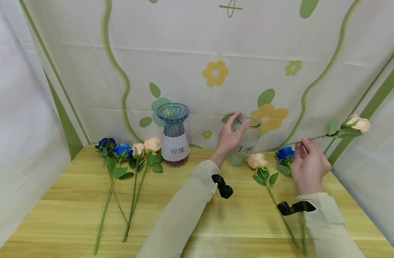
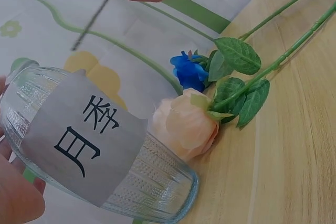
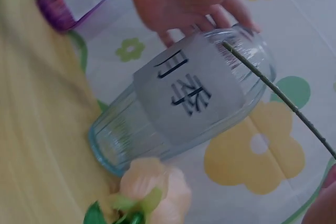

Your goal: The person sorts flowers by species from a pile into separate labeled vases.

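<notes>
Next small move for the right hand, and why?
Probably lift the right hand and tip the held peach rose steeper, bringing its free stem end over the mouth of the clear vase. The stem slants nearly flat, bloom to the right, and its end points toward the vase but is outside it, while the left hand holds the vase near its rim.

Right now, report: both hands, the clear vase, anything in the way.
Left hand gripping clear vase near the rim. Right hand pinching raised peach rose, outside vase. Loose peach rose by vase's base, possibly in the way.
</notes>
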A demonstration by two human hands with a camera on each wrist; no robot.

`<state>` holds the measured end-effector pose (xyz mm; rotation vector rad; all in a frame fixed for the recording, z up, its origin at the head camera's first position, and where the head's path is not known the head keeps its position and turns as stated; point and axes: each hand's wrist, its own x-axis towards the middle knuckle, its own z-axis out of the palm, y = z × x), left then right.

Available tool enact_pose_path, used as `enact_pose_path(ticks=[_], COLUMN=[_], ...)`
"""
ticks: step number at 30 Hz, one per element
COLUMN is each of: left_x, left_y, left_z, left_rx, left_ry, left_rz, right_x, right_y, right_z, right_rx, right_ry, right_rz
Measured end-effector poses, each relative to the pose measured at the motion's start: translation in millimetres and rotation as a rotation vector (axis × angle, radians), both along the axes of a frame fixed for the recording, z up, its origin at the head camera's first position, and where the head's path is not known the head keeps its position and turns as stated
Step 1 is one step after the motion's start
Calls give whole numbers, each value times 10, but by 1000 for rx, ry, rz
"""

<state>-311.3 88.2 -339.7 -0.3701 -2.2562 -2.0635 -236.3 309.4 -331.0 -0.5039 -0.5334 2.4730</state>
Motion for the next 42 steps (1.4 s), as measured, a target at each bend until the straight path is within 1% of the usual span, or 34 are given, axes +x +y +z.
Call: enact_pose_path(ticks=[3, 11, 17, 20, 24, 30, 34, 42], left_x=[-9, -13, -27, -31, -24, -14, -12, -2], left_y=[15, 25, 13, -1, -12, -12, -1, 16], left_z=[6, 10, 16, 23, 28, 4, -12, -16], left_rx=[3, -1, 2, 5, 8, 10, 9, 9], left_ry=[6, 6, -7, -8, -4, -8, -1, 12], left_rz=[-6, 3, 18, 22, 15, 8, 10, 8], right_x=[-17, -86, -150, -196, -262, -344, -388, -482], right_y=[4, 5, -130, -236, -372, -559, -677, -861], right_z=[85, 238, 328, 348, 348, 323, 323, 301], right_rx=[-47, -146, -176, -158, -99, -15, 19, 90], right_ry=[19, 96, 146, 158, 173, 179, 168, 105], right_rz=[-23, -10, -42, -61, -70, -64, -54, -51])
